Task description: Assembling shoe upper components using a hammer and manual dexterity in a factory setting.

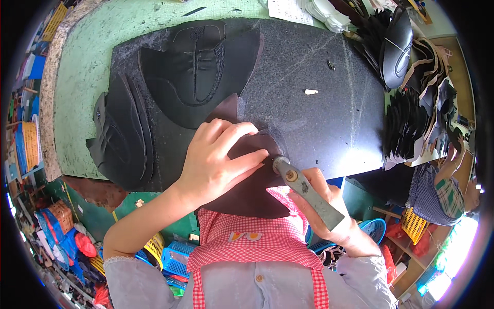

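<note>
My left hand [213, 162] lies flat with fingers spread on a dark brown leather piece [247, 190], pressing it onto the black stone slab [329, 113]. My right hand [327, 206] grips a metal hammer-like tool [303, 189]; its head touches the leather's edge beside my left fingertips. A black stitched shoe upper [198, 67] rests further up the slab, and another black upper [121, 139] hangs over the slab's left edge.
The slab sits on a green bench [82, 77]. Stacks of black leather pieces [406, 118] and a dark shoe form [396, 46] crowd the right side. Another person [442, 190] bends at the right. Coloured baskets [164, 252] stand on the floor below.
</note>
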The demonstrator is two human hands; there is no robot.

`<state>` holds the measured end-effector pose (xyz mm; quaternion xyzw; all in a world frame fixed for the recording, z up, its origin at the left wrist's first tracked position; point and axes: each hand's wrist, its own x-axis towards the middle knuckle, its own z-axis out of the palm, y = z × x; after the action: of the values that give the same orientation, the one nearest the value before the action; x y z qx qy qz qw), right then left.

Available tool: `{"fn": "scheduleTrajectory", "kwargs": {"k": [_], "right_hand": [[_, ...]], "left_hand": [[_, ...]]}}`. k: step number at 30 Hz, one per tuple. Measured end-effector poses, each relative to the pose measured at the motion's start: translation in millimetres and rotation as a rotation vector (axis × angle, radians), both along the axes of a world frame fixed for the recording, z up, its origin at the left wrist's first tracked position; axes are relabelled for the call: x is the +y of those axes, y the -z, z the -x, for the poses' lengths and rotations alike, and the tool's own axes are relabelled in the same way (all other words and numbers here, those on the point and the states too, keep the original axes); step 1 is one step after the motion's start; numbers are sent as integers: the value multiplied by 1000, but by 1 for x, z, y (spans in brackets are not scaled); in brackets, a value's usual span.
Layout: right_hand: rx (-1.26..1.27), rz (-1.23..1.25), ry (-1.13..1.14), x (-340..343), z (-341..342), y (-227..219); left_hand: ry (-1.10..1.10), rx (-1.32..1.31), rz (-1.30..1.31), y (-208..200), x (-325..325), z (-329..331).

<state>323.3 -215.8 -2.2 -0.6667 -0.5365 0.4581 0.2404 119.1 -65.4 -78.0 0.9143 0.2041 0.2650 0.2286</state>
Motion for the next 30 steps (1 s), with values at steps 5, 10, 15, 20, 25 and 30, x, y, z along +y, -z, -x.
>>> {"fn": "scheduleTrajectory", "kwargs": {"k": [5, 10, 15, 20, 25, 30], "right_hand": [[135, -28, 51, 1, 3, 4], [507, 235, 408, 9, 13, -9], [379, 295, 342, 24, 9, -18], [-297, -135, -241, 39, 3, -25], [-255, -186, -179, 34, 4, -20], [-48, -168, -48, 6, -8, 23]], "left_hand": [[14, 5, 9, 0, 2, -2], [39, 28, 16, 0, 4, -1], [41, 37, 15, 0, 4, -1], [33, 21, -27, 1, 2, -3], [31, 24, -69, -1, 2, -2], [13, 13, -66, 0, 3, 4]]}}
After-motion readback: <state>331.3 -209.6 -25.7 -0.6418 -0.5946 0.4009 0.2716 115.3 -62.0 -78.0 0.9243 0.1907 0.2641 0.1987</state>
